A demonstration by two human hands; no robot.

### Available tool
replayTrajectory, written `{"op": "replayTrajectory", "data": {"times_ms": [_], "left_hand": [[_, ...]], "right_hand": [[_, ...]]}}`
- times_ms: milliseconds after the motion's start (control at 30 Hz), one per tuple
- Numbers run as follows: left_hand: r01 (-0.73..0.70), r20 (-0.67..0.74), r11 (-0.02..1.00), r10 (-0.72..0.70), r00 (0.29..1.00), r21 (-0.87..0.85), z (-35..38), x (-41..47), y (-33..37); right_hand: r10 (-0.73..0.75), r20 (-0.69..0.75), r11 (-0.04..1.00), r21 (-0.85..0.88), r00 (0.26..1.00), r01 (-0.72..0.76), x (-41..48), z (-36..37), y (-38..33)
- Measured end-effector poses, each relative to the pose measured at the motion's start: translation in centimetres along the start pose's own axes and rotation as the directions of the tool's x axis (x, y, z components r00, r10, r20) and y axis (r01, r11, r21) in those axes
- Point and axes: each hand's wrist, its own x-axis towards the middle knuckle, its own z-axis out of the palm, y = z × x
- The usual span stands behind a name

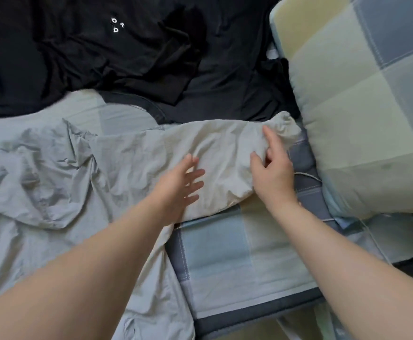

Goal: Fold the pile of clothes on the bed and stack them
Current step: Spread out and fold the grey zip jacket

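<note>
A light grey garment (53, 173) lies spread and wrinkled over the left and middle of the bed, one sleeve (225, 148) stretching right toward the pillow. My left hand (183, 182) rests flat on that sleeve with fingers straight and spread. Near the sleeve's cuffed end, my right hand (271, 165) pinches the fabric between thumb and curled fingers, index finger pointing up. Behind the grey garment lies a pile of black clothes (127, 52), one piece with small white letters.
A checked blue, grey and pale green pillow (362, 106) fills the right side. The checked bedcover (225, 253) shows below the sleeve, ending at a dark border near the front. A thin white cord (308, 175) lies by the pillow.
</note>
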Motion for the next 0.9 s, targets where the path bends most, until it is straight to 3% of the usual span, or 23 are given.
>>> {"op": "replayTrajectory", "data": {"times_ms": [67, 167, 300, 433, 533, 633, 733, 900], "left_hand": [[0.03, 0.046, 0.963, -0.018, 0.999, -0.269, -1.3, -0.8, 1.8], [0.071, 0.139, 0.891, -0.01, 0.99, -0.447, -4.7, -2.3, 4.2], [0.141, 0.311, 0.921, -0.023, 0.95, -0.363, -11.5, -4.6, 5.8], [0.09, 0.233, 0.935, -0.008, 0.972, -0.342, -18.9, -6.1, 4.9], [0.019, 0.049, 0.935, -0.002, 0.999, -0.355, -25.6, -7.4, 3.5], [-0.171, -0.218, 0.934, 0.104, 0.97, -0.313, -33.0, -9.2, 2.5], [-0.329, -0.467, 0.934, 0.231, 0.854, -0.139, -41.0, -12.2, 2.2], [-0.375, -0.633, 0.908, 0.404, 0.66, 0.188, -55.3, -17.3, 3.1]], "right_hand": [[-0.156, 0.151, 0.979, -0.108, 0.976, 0.173, -1.3, 1.4, -3.2], [-0.409, 0.374, 0.817, -0.256, 0.832, 0.516, -3.3, 4.9, -6.6], [-0.498, 0.609, 0.701, -0.136, 0.617, 0.7, -6.9, 10.0, -10.8], [-0.452, 0.756, 0.686, -0.045, 0.473, 0.726, -10.4, 15.3, -14.3], [-0.422, 0.773, 0.747, 0.0, 0.474, 0.665, -13.2, 19.6, -16.5], [-0.352, 0.77, 0.815, -0.027, 0.532, 0.579, -16.2, 23.9, -19.1], [-0.24, 0.777, 0.847, -0.126, 0.582, 0.517, -18.9, 28.7, -21.9], [-0.142, 0.825, 0.831, -0.2, 0.546, 0.519, -23.8, 39.0, -27.9]]}}
